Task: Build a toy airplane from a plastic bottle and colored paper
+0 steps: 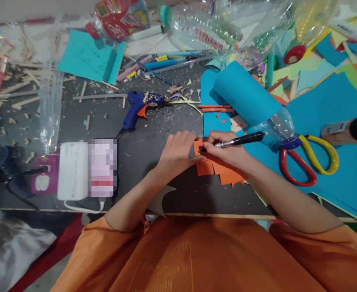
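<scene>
**Pen on orange paper at a littered craft table**

The dark grey tabletop (154, 154) is strewn with wood shavings and paper scraps. The left hand (178, 152) presses flat, fingers spread, on a jagged-edged orange paper piece (217, 170). The right hand (227, 150) pinches a black pen (242, 140), tip on the paper. Beyond the fingertips lies a blue glue gun (140, 107); right of them, red-and-yellow-handled scissors (308, 160). Bottle labels are unreadable.
</scene>
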Action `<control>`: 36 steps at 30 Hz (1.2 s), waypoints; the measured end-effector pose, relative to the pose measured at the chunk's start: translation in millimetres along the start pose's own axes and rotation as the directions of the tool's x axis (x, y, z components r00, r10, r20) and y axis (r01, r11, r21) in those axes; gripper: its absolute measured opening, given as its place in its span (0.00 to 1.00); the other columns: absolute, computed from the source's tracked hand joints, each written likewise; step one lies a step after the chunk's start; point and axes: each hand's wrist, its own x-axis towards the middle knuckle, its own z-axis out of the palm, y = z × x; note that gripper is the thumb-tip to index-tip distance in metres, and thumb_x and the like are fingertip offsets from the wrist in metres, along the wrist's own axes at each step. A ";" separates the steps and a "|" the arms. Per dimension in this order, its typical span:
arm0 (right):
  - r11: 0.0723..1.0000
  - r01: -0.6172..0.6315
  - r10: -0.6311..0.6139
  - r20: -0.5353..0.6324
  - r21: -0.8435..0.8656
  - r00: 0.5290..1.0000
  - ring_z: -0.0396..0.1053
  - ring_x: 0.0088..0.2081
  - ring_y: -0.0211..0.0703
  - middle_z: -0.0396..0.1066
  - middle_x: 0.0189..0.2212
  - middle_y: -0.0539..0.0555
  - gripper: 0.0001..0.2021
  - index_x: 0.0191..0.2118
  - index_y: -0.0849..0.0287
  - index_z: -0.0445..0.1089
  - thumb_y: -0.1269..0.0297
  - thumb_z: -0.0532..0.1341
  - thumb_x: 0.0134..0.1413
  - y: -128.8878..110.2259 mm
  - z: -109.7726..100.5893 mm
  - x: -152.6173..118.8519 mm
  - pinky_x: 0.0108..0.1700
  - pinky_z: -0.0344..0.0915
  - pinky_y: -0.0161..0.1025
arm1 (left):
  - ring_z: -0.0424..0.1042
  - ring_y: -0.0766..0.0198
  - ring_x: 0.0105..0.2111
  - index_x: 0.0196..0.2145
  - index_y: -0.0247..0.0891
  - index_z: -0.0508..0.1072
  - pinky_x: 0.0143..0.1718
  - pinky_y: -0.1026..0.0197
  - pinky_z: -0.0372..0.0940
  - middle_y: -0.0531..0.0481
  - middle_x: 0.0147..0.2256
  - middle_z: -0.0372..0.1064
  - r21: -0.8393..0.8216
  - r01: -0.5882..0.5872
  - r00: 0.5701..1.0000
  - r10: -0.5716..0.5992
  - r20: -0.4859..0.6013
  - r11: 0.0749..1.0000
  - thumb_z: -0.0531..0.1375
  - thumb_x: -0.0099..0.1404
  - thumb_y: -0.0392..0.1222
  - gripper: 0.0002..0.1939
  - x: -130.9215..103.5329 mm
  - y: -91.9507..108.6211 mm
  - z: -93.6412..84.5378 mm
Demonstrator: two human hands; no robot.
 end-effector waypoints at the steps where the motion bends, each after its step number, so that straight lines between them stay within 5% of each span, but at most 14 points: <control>1: 1.000 -0.001 0.001 0.006 0.004 1.000 0.52 0.20 0.32 0.56 0.15 0.45 0.14 0.17 0.56 0.55 0.67 0.58 0.47 -0.3 0.0 0.1 0.23 0.48 0.36 | 0.68 0.53 0.43 0.47 0.38 0.68 0.44 0.54 0.58 0.43 0.41 0.69 0.004 -0.004 1.000 0.004 -0.001 1.000 0.56 0.64 0.59 0.23 0.1 -0.2 0.1; 13: 0.996 -0.059 0.061 0.022 -0.066 0.998 0.59 0.23 0.36 0.62 0.18 0.47 0.13 0.21 0.57 0.59 0.59 0.58 0.51 5.0 0.1 -0.9 0.26 0.53 0.36 | 0.67 0.50 0.42 0.54 0.33 0.65 0.45 0.52 0.59 0.40 0.42 0.69 0.065 0.038 0.999 -0.037 -0.027 0.997 0.55 0.61 0.64 0.35 0.5 -0.1 2.1; 36: 0.994 0.000 -0.007 -0.062 -0.112 0.998 0.62 0.27 0.38 0.65 0.23 0.48 0.12 0.24 0.57 0.62 0.60 0.58 0.57 3.9 0.2 -1.7 0.31 0.56 0.37 | 0.67 0.49 0.43 0.57 0.34 0.64 0.45 0.52 0.58 0.39 0.44 0.68 0.054 0.043 0.999 -0.043 -0.004 0.998 0.52 0.61 0.67 0.37 1.8 -1.5 1.9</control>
